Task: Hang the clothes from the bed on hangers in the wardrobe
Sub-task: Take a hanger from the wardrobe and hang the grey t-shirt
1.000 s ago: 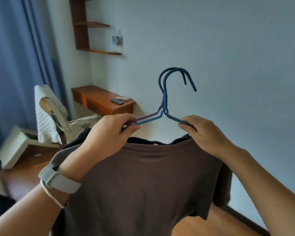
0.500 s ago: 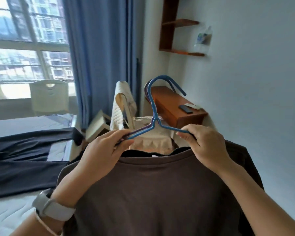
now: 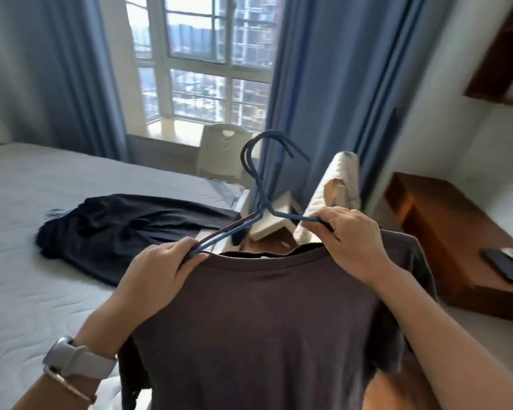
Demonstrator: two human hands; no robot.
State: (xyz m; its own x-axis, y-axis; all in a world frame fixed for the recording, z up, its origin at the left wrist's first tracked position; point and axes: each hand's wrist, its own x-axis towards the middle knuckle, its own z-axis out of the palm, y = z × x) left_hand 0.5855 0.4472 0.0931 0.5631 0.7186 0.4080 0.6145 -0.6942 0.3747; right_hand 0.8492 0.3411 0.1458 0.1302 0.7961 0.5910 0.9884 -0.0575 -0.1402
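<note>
A brown T-shirt [image 3: 267, 327] hangs in front of me on blue wire hangers [image 3: 259, 199], two hooks showing side by side. My left hand [image 3: 160, 270] grips the left shoulder of the hangers together with the shirt. My right hand [image 3: 353, 241] grips the right shoulder the same way. A second dark garment sits under the brown one at the collar. Dark clothes [image 3: 125, 229] lie spread on the white bed [image 3: 27, 261] to the left. No wardrobe is in view.
A window with blue curtains [image 3: 323, 84] is straight ahead, a white chair [image 3: 222, 152] below it. At right stands a wooden desk [image 3: 444, 232] with a phone [image 3: 504, 269]. A quilted white item [image 3: 332, 190] and a white box [image 3: 274, 223] sit behind the hangers.
My view has swung left from the wall and desk to the window and bed. Both hands keep the same grip on the hangers and shirt.
</note>
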